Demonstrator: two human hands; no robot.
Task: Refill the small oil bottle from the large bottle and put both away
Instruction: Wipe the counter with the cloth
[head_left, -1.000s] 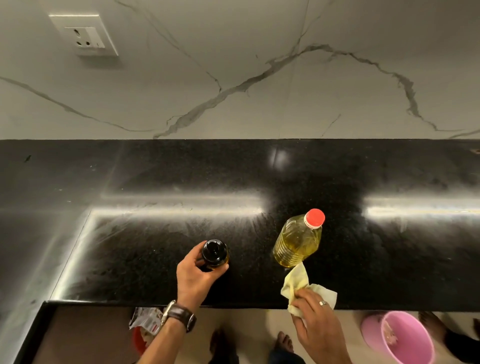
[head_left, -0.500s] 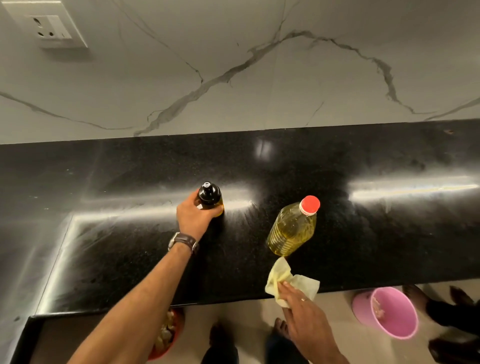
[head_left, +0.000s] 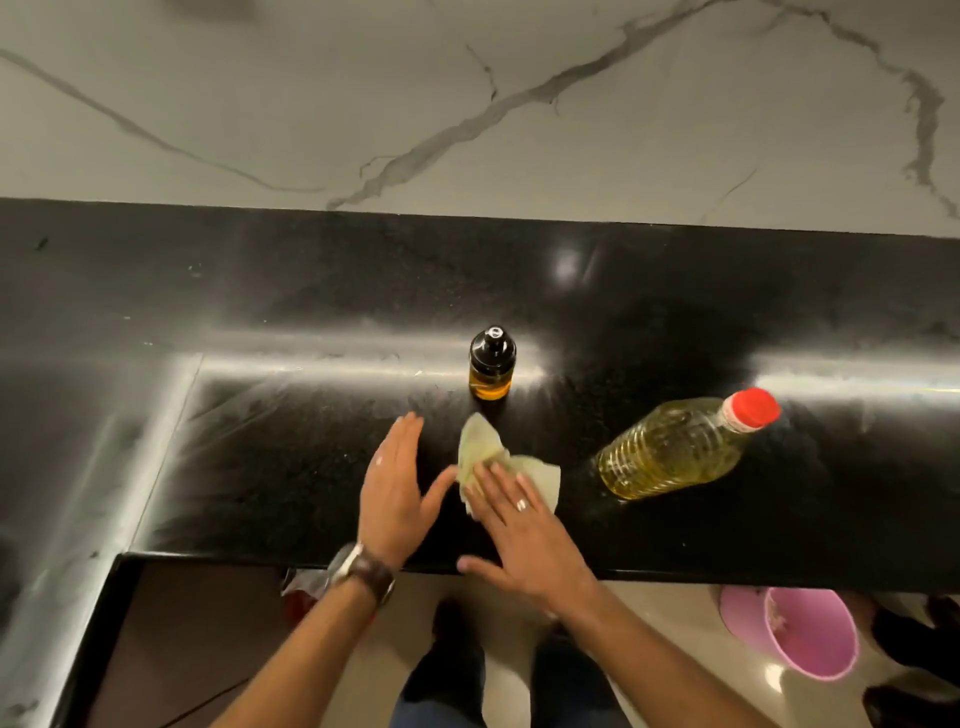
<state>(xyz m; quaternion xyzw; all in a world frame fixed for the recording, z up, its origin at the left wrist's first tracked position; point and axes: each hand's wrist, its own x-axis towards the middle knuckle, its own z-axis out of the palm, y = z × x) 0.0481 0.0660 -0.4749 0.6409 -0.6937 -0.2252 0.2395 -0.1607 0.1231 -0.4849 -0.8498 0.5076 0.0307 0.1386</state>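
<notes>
The polished black stone counter (head_left: 260, 457) ran under a white veined marble wall (head_left: 311, 104), and a pink plastic bucket (head_left: 810, 639) stood on the floor at about five o'clock. The large clear plastic oil bottle with a red cap (head_left: 675, 449) stood capped at three o'clock of the hands. The small dark-capped glass oil bottle (head_left: 491, 364), amber at its base, stood upright at twelve o'clock, untouched. The right hand (head_left: 524, 535) pressed flat, fingers straight, on a pale yellow cloth (head_left: 498, 457); the left hand (head_left: 395, 493) lay open just beside it, gripping nothing. The blurred cloth suggested wiping, perhaps of spilled oil. Firm, overlapping strokes kept clear of both bottles would do it best.
</notes>
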